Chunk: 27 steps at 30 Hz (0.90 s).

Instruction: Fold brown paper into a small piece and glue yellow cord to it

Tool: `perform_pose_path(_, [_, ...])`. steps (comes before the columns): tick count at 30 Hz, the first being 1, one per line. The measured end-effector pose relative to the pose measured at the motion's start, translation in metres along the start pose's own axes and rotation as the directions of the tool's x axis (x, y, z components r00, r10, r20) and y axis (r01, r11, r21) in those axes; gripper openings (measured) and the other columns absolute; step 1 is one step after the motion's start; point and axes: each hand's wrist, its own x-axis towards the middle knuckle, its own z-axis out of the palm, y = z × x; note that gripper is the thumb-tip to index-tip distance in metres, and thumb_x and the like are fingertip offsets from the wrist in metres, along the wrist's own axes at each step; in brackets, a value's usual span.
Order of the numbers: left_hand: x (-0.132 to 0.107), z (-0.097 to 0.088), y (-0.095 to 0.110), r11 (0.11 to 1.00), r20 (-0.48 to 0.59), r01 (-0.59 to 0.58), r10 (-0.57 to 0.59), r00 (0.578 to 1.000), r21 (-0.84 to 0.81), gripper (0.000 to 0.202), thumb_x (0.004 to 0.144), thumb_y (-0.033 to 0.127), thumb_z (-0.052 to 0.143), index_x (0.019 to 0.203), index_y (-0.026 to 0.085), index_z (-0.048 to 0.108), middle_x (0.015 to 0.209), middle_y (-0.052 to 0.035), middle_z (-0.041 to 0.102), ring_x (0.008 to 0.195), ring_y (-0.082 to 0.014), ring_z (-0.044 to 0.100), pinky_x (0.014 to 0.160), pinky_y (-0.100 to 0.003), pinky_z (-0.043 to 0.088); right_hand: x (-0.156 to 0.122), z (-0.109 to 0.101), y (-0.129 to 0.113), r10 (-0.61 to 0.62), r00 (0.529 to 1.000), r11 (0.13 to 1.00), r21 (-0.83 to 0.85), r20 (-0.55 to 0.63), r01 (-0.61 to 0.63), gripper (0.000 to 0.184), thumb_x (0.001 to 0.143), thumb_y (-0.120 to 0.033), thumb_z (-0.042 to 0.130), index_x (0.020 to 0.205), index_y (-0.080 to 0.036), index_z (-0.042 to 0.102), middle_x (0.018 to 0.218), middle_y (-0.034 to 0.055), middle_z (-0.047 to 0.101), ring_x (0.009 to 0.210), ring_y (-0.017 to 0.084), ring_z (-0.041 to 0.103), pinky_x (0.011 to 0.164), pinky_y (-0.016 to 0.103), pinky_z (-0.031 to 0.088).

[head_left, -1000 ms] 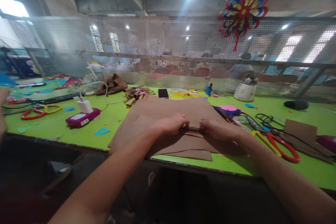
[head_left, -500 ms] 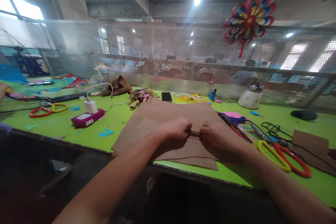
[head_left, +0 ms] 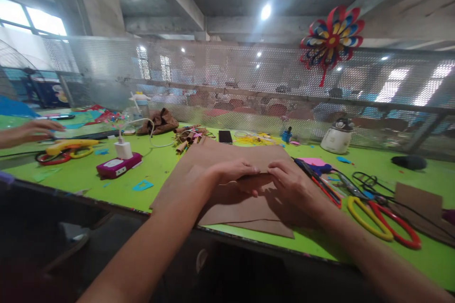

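Brown paper sheets (head_left: 227, 151) lie stacked on the green table (head_left: 156, 170) in front of me. My left hand (head_left: 231, 173) rests on the top sheet with fingers stretched toward the right and the thumb apart below them. My right hand (head_left: 295, 182) lies opposite, its fingers spread flat on the paper. The fingertips of both hands almost meet over a raised fold of the paper (head_left: 256, 180). The small brown roll seen earlier is not visible.
Yellow and red scissors (head_left: 384, 218) and other tools lie to the right, beside a cardboard piece (head_left: 415, 196). A pink power bank (head_left: 115, 166) with a white charger sits to the left. Small paper rolls (head_left: 188, 133) and a phone (head_left: 225, 136) lie behind. Another person's hand (head_left: 31, 130) is at far left.
My hands went from pinching a small brown roll between them to lying stretched out flat on the paper. The other person's hand came into view at left.
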Motion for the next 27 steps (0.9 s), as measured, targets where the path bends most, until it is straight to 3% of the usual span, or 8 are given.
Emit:
perform_pose_path(3, [0.002,0.000,-0.005,0.997,0.026,-0.017,0.019,0.999,-0.079,0.040,0.083,0.046,0.044,0.083,0.011,0.063,0.075,-0.0080,0.067,0.070,-0.0167,0.062,0.077,-0.032,0.044,-0.002,0.003,0.006,-0.018,1.000,0.999,0.037,0.010,0.017,0.019,0.075,-0.008,0.049,0.092,-0.014,0.055,0.097,0.0117,0.056,0.088,0.022,0.053,0.074,0.035,0.047])
perform_pose_path(6, [0.003,-0.001,-0.007,0.999,-0.004,-0.026,0.026,1.000,-0.042,0.037,0.082,0.046,0.048,0.079,0.011,0.060,0.067,-0.0066,0.066,0.066,-0.0158,0.062,0.074,-0.032,0.044,0.000,0.003,0.006,-0.013,1.000,0.997,0.071,-0.011,0.014,0.016,0.080,-0.010,0.047,0.091,-0.016,0.057,0.096,0.0105,0.057,0.088,0.021,0.054,0.075,0.035,0.047])
perform_pose_path(10, [0.002,-0.001,-0.007,1.000,-0.043,-0.020,0.020,0.999,0.013,0.035,0.083,0.045,0.048,0.087,0.011,0.059,0.065,-0.0050,0.064,0.063,-0.0143,0.060,0.063,-0.027,0.041,0.002,-0.001,0.003,0.118,0.992,0.970,0.221,-0.046,-0.105,0.014,0.084,-0.020,0.047,0.092,-0.018,0.058,0.097,0.0086,0.060,0.091,0.019,0.056,0.081,0.034,0.046])
perform_pose_path(14, [0.002,0.003,-0.001,0.991,-0.074,-0.018,0.029,0.997,0.136,0.035,0.087,0.040,0.043,0.100,0.012,0.058,0.075,-0.0059,0.066,0.067,-0.0124,0.059,0.061,-0.024,0.040,0.003,-0.002,0.010,0.396,0.916,0.827,0.410,0.063,-0.385,0.032,0.082,-0.039,0.051,0.104,-0.018,0.058,0.096,0.0075,0.064,0.086,0.020,0.060,0.076,0.031,0.047])
perform_pose_path(16, [0.004,0.006,0.002,0.971,-0.109,-0.052,0.079,0.991,0.234,0.032,0.087,0.037,0.044,0.099,0.012,0.060,0.079,-0.0060,0.065,0.069,-0.0115,0.058,0.063,-0.023,0.041,0.003,-0.002,0.016,0.483,0.857,0.718,0.478,0.179,-0.505,0.040,0.084,-0.048,0.043,0.098,-0.016,0.062,0.085,0.0063,0.066,0.075,0.019,0.061,0.068,0.030,0.047])
perform_pose_path(19, [0.008,0.009,0.002,0.948,-0.109,-0.123,0.161,0.981,0.293,0.030,0.087,0.033,0.043,0.099,0.012,0.061,0.085,-0.0072,0.065,0.074,-0.0114,0.058,0.067,-0.024,0.043,0.003,-0.001,0.020,0.507,0.789,0.573,0.548,0.346,-0.609,0.050,0.085,-0.054,0.037,0.080,-0.014,0.067,0.069,0.0053,0.065,0.064,0.017,0.060,0.061,0.028,0.046])
perform_pose_path(22, [0.011,0.009,-0.002,0.936,-0.112,-0.170,0.213,0.971,0.309,0.030,0.088,0.030,0.042,0.102,0.011,0.060,0.090,-0.0088,0.064,0.078,-0.0119,0.057,0.071,-0.025,0.045,0.005,-0.002,0.018,0.481,0.798,0.513,0.621,0.364,-0.593,0.044,0.081,-0.053,0.045,0.075,-0.014,0.066,0.065,0.0040,0.063,0.061,0.015,0.057,0.060,0.027,0.045])
perform_pose_path(27, [0.014,0.010,-0.003,0.920,-0.135,-0.188,0.247,0.960,0.343,0.032,0.089,0.030,0.040,0.111,0.013,0.056,0.100,-0.0100,0.062,0.081,-0.0117,0.058,0.071,-0.025,0.045,0.004,-0.005,0.020,0.476,0.837,0.559,0.642,0.270,-0.525,0.035,0.078,-0.047,0.053,0.077,-0.015,0.067,0.059,0.0015,0.060,0.056,0.013,0.054,0.057,0.025,0.043])
